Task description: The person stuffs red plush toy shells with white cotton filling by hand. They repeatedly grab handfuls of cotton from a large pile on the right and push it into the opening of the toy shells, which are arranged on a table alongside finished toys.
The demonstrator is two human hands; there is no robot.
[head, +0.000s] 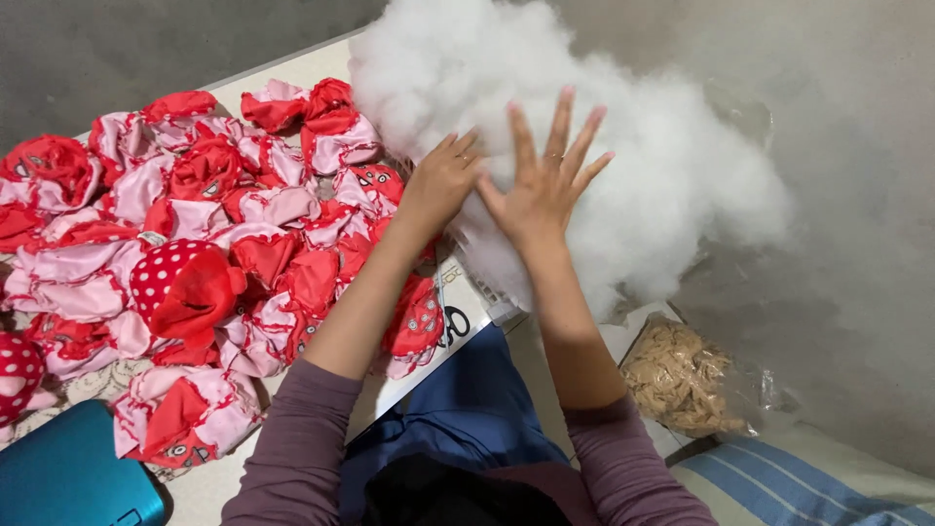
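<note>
A big heap of white fluffy stuffing [623,127] fills the upper middle of the head view. My left hand [443,180] presses its curled fingers into the heap's near left side; whether it grips any filling I cannot tell. My right hand [545,170] is spread flat, fingers apart, against the front of the heap. Both forearms come up from purple sleeves. Left of my arms lies a pile of red and pink unstuffed fabric toy skins [195,224], some with white dots and printed faces.
A teal hard case [68,477] sits at the bottom left. A clear bag of tan shavings [682,375] lies at the right, near a blue striped cloth [779,482]. A white board [292,73] lies under the toy skins. Grey floor surrounds everything.
</note>
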